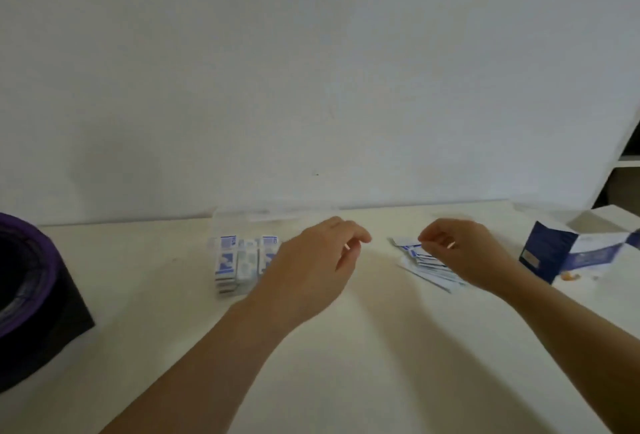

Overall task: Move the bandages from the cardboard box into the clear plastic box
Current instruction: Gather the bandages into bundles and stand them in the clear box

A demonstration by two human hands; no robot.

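Observation:
A clear plastic box (221,222) stands at the back of the table with its lid up; stacks of blue-and-white bandages (228,260) stand inside it. My left hand (318,257) hovers just right of that box, fingers loosely curled and holding nothing. A loose pile of bandages (422,264) lies on the table to the right. My right hand (460,253) rests over that pile, its fingertips pinching the top bandages. The blue-and-white cardboard box (561,250) lies open at the far right.
A black and purple object (31,295) sits at the left table edge. A small orange scrap (569,276) lies by the cardboard box. A white wall (311,87) rises directly behind the table, and a shelf (627,163) shows at the right.

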